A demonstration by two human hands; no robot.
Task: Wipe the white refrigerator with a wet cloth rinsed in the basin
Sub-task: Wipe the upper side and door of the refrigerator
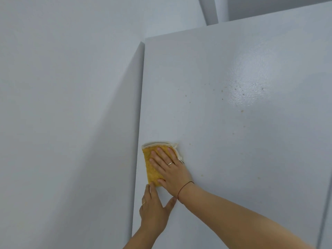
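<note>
The white refrigerator [233, 87] fills the right and middle of the view, one broad flat face towards me. Small brownish specks dot that face above and to the right of my hands. A folded yellow cloth [152, 166] with a pale edge lies flat on the face beside its left edge. My right hand [170, 169] presses on the cloth with straight, spread fingers. Just below, my left hand [154, 209] rests flat on the refrigerator, its fingertips touching the cloth's lower edge. The basin is out of view.
A white wall [62, 105] runs along the left, separated from the refrigerator by its narrow side panel [138, 123]. Another white surface and a grey strip [210, 9] show beyond the refrigerator's far edge at the top.
</note>
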